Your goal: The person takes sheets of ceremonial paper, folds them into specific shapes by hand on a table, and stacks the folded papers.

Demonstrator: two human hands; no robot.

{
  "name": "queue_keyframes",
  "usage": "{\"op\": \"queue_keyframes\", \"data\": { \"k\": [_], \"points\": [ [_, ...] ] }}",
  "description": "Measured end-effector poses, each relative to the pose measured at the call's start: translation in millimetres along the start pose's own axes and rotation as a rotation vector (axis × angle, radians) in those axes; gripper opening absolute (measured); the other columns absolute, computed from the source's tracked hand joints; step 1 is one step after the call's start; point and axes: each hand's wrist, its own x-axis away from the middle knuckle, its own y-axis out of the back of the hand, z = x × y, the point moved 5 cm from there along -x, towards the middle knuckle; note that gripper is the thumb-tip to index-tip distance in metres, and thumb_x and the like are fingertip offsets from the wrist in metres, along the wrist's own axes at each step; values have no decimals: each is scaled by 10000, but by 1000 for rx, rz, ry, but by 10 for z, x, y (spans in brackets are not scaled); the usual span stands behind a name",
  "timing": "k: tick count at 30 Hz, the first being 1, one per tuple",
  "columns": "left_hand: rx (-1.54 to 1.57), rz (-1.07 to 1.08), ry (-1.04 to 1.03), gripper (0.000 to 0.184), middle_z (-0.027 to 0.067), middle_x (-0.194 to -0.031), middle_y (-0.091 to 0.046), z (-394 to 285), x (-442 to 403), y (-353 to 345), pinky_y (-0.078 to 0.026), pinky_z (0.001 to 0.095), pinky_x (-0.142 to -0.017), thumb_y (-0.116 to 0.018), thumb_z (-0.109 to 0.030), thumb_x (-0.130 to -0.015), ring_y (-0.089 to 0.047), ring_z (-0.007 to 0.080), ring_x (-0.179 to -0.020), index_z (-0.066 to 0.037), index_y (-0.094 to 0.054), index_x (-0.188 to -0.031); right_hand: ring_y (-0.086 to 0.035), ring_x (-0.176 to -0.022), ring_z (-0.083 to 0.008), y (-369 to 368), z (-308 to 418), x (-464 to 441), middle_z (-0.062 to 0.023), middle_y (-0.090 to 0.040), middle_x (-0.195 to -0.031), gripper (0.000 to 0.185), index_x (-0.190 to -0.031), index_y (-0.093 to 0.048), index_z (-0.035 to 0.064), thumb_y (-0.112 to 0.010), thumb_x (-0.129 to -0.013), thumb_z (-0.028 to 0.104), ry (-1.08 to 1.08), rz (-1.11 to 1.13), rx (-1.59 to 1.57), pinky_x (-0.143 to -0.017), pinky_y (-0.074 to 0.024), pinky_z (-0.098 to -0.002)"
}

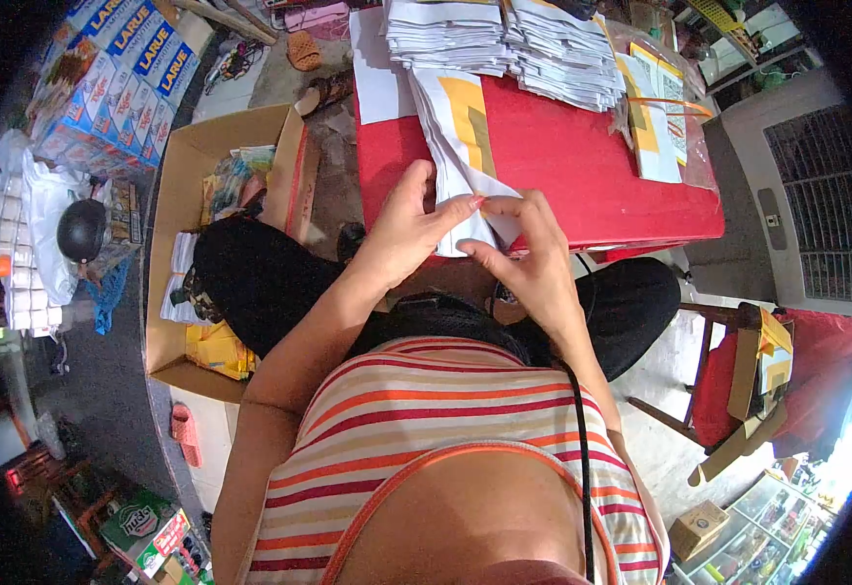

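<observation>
A long strip of white paper with a yellow and tan band (466,109) runs from the paper stacks down to the front edge of the red table (562,146). My left hand (408,226) pinches this folded paper near its lower end, thumb on top. My right hand (535,255) grips the paper's right edge between curled fingers, its thumb beside the lower end. Both hands almost touch each other at the fold. Behind them, piles of folded white paper (445,37) lie at the back of the table, with another pile (567,58) next to them.
A cardboard box (177,195) with colourful packets and papers stands at the left. Plastic-wrapped yellow and white sheets (652,127) lie on the table's right. A wooden chair (704,356) holds an open carton at the right. Blue-and-white cartons (118,83) are stacked at the far left.
</observation>
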Motion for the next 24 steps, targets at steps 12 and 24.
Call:
{"op": "queue_keyframes", "data": {
  "k": [12, 24],
  "points": [
    [203, -39, 106, 328, 90, -1081, -610, -20, 45, 36, -503, 280, -819, -565, -139, -943, -594, 126, -955, 26, -498, -1217, -584, -873, -189, -35, -259, 51, -93, -613, -1011, 244, -1069, -653, 12, -728, -905, 177, -228, 1, -187, -753, -469, -309],
    [13, 12, 44, 346, 83, -1148, -637, -19, -12, -2, -515, 285, -872, -668, -139, -972, -617, 130, -1022, 1, -506, -1245, -639, -992, -346, -32, -63, 17, -178, -608, -1115, 518, -1219, -551, 13, -811, -809, 193, -43, 2, -11, -816, -529, -421]
  ]
}}
